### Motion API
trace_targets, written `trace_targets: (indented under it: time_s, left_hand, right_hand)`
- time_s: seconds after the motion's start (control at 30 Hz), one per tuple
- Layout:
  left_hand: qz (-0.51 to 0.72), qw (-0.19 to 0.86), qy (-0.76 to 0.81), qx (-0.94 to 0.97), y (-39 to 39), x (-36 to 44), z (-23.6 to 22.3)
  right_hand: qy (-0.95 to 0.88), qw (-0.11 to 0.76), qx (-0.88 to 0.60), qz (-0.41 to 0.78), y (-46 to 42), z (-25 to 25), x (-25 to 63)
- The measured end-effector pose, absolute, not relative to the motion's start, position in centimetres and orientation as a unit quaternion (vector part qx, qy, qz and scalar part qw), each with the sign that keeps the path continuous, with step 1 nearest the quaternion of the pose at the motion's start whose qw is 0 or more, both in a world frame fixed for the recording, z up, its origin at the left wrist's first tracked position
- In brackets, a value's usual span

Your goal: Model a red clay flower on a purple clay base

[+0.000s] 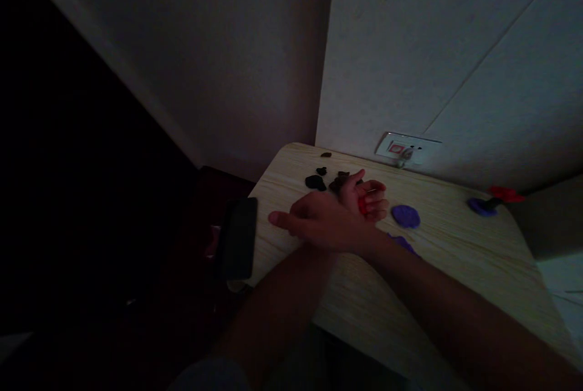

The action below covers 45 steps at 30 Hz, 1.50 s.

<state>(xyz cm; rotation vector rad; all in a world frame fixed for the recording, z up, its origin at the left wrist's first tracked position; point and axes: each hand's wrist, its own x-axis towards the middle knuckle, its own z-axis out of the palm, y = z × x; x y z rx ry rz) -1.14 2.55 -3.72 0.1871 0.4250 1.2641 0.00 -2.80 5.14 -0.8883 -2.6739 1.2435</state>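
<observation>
My forearms cross above the wood-grain table [455, 257]. My left hand [359, 200] is palm up beyond the right one, its fingers loosely curled around a small red lump [362, 205] that looks like modelling clay. Over the left wrist lies my right hand [319, 221], back upward. One of its digits sticks out to the left, apart from the bent fingers, and nothing shows in it. Dark brown pieces [337, 183] sit just behind the left hand. To its right is a flat purple disc [406, 216]; a second purple piece [403, 244] is partly hidden by my right forearm.
Black pieces [315, 183] and a small brown one [326, 155] lie toward the back left. A dark phone-like slab [239, 238] rests at the left edge. At the far right stands a red flower-like shape [506, 194] on a purple base. A socket [401, 148] with a plug is on the wall.
</observation>
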Motion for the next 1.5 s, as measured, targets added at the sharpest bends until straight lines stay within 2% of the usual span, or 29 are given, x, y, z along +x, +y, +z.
trace_targets:
  time_s: [0.1,0.17,0.27,0.37,0.73,1.23,1.33,1.43,1.5]
  left_hand:
    - [0.546,0.818,0.130,0.122,2.4,-1.1,-4.2]
    - [0.546,0.819,0.115,0.135,2.5,-0.9,-4.6]
    - [0.539,0.824,0.085,0.154,3.0,-0.5,-5.2]
    - [0.539,0.824,0.066,0.160,3.6,-0.2,-5.6]
    - [0.560,0.815,0.092,0.115,2.6,-0.4,-4.1]
    - [0.574,0.806,0.101,0.099,2.6,-0.3,-3.9]
    - [0.574,0.807,0.105,0.093,2.7,-0.4,-4.0]
    - [0.571,0.806,0.119,0.104,2.8,-0.7,-4.0]
    - [0.591,0.769,0.184,0.158,2.8,-0.9,-3.8]
  right_hand:
    - [-0.820,-0.168,-0.233,0.495,-4.0,3.8,-4.6]
    - [-0.794,-0.249,-0.209,0.514,-4.7,2.8,-6.9]
    - [-0.779,-0.314,-0.206,0.502,-5.6,1.8,-8.8]
    - [-0.780,-0.342,-0.218,0.477,-6.1,1.5,-9.5]
    - [-0.792,-0.366,-0.255,0.417,-6.3,1.0,-9.8]
    - [-0.804,-0.339,-0.271,0.406,-6.5,0.4,-9.7]
    - [-0.800,-0.329,-0.256,0.433,-6.5,0.9,-9.7]
    - [-0.798,-0.277,-0.256,0.469,-5.8,2.8,-8.6]
    - [-0.834,-0.168,-0.296,0.434,-4.7,4.3,-6.2]
